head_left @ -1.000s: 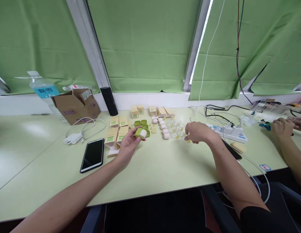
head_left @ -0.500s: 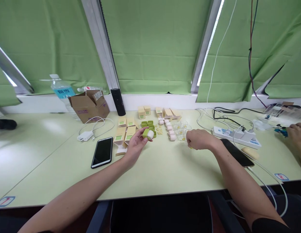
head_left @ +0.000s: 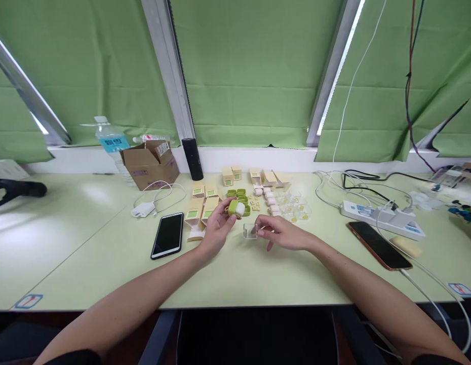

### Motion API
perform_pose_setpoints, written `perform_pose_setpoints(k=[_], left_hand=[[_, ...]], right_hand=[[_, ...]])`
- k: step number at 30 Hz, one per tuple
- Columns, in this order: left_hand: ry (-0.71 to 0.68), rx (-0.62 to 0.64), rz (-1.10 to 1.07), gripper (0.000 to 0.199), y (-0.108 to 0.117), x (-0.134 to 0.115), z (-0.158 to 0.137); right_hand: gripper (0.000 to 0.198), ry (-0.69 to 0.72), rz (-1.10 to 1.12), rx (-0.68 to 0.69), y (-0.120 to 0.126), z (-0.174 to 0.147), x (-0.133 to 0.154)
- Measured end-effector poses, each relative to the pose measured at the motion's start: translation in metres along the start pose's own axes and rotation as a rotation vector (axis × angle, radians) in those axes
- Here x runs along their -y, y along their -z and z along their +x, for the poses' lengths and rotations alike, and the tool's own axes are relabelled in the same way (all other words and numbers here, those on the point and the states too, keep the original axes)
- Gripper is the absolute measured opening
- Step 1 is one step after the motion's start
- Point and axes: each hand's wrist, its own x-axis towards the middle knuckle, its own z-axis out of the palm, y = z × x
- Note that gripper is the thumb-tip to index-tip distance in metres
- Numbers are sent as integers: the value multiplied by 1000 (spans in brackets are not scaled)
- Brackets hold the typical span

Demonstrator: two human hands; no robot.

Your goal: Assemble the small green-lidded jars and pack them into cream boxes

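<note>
While the left hand [head_left: 219,223] grips the green box [head_left: 233,206] between thumb and fingers, up in front of the person, the right hand [head_left: 278,233] has its fingertips on the clear box [head_left: 249,231], pinched by the near-right end. Both hands occupied, then, both grips narrow, and the two boxes stand close, a gap between them, clear one just below and to the right! Whether the clear box hangs in the air or brushes the table [head_left: 220,281], I can't tell from where I'm standing.

What's the step? Bringing the two parts together, I'd judge, and the next move seems to call for turning them to line up, with a light pinch so that the thin walls don't slip.

Now look at that green box: olive green, rounded corners, tilted in the hand, with a white block [head_left: 240,209] showing at its right side. Its clear partner is see-through, square-edged, catching the light; which side is open is too small to make out.

Just behind, the spares: green cases [head_left: 241,192], yellow bits [head_left: 257,205], a line of pink blocks [head_left: 271,201], then more clear boxes [head_left: 296,205] to the right, and cartons [head_left: 196,205] beside the left hand
</note>
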Motion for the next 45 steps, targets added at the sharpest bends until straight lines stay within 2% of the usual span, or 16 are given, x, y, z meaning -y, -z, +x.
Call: perform_pose_setpoints(k=[2,6,10,13,16,25,29,34,41,45], left_hand=[[-12,-1,16,55,0,0,0],[-31,23,111,53,-1,0,-2],[-81,54,311,45,-1,-1,-5],[-119,95,442,41,-1,-3,-5],[-130,136,509,41,1,-3,-4],[-132,257,605,41,2,-2,-6],[-138,235,621,44,3,-1,-5],[-199,185,590,39,5,0,-3],[-161,252,606,34,4,-3,-4],[-148,246,606,33,2,-4,-5]], right_hand=[[25,-14,61,-55,-10,6,-8],[25,38,-2,-212,-26,14,-23],[47,96,-81,-373,-36,18,-34],[42,143,-138,-431,-39,20,-40],[36,172,-154,-457,-41,21,-43],[39,160,-141,-498,-39,22,-42],[39,159,-158,-497,-39,22,-42],[37,147,-146,-508,-38,22,-41],[37,167,-128,-511,-38,22,-44],[37,163,-115,-492,-37,22,-44]])
